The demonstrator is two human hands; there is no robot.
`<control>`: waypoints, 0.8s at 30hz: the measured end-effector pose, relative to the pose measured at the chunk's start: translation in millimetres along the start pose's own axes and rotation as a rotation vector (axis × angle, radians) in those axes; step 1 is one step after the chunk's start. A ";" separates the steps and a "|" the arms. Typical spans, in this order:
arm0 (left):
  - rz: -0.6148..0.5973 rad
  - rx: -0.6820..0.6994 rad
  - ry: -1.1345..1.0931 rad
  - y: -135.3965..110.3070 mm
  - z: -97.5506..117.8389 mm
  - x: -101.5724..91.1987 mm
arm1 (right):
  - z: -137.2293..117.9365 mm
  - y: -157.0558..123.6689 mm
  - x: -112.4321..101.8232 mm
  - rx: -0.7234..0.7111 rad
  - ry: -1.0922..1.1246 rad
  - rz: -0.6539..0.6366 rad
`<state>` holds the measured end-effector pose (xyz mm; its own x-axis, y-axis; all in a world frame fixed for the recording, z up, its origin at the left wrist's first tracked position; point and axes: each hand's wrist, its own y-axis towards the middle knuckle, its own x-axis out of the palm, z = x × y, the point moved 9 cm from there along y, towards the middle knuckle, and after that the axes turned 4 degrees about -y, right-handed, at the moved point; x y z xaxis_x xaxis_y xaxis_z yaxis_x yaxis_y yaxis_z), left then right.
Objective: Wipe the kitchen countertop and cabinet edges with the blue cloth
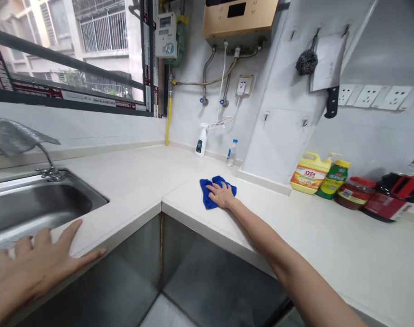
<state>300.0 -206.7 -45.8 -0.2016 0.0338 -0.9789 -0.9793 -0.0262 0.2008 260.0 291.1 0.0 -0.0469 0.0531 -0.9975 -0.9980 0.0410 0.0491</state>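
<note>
My right hand [222,195] presses down on a crumpled blue cloth [210,200], its fingers bent over the fabric. The cloth lies on the white countertop [261,213] near the inner corner where two counter runs meet. At lower left, my left hand [45,263] is open with fingers spread and holds nothing. It is by the counter's front edge, in front of the steel sink [53,200]. Whether its palm touches the counter cannot be made out.
Behind the cloth stand a white spray bottle [201,141] and a small clear bottle [231,153]. A yellow jug [309,172], green bottle [333,179] and red-lidded jar [355,193] line the right wall. Above them hangs a cleaver [327,63]. A faucet [50,172] rises behind the sink.
</note>
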 end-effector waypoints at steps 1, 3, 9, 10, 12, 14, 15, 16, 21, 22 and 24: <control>-0.023 -0.037 0.038 -3.1 3.1 -7.5 | -11.4 -3.9 -0.1 -0.052 0.003 0.005; -0.085 -0.096 0.084 -7.4 8.1 -17.9 | -30.1 -15.4 -0.9 -0.152 0.012 0.017; -0.136 -0.100 0.051 -8.5 14.3 -27.7 | -52.4 -67.4 -6.2 -0.399 0.108 0.050; -0.138 -0.099 0.042 -8.6 14.1 -27.5 | -51.6 -76.8 -6.6 -0.425 0.126 0.054; -0.146 -0.099 0.036 -8.9 13.7 -27.1 | -47.2 -96.5 -7.2 -0.475 0.171 0.071; -0.154 -0.100 0.043 -8.8 13.5 -26.9 | -38.8 -117.8 -6.5 -0.519 0.227 0.081; -0.157 -0.103 0.049 -8.5 13.0 -26.9 | -32.9 -129.1 -5.7 -0.537 0.257 0.082; -0.159 -0.108 0.053 -8.0 12.4 -26.8 | -25.8 -140.9 -4.9 -0.551 0.283 0.085; -0.160 -0.105 0.042 -5.7 11.7 -25.8 | 21.6 -207.8 -2.0 -0.583 0.332 0.139; -0.157 -0.106 0.037 -6.0 12.1 -26.4 | 32.5 -222.1 -1.0 -0.584 0.333 0.144; -0.122 -0.088 -0.007 -6.9 15.1 -30.6 | 56.2 -250.2 1.5 -0.576 0.337 0.149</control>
<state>312.7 -192.4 -16.6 -0.0814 0.0494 -0.9955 -0.9911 -0.1093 0.0756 512.1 337.0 -10.9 -0.1028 -0.3003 -0.9483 -0.8393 -0.4855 0.2448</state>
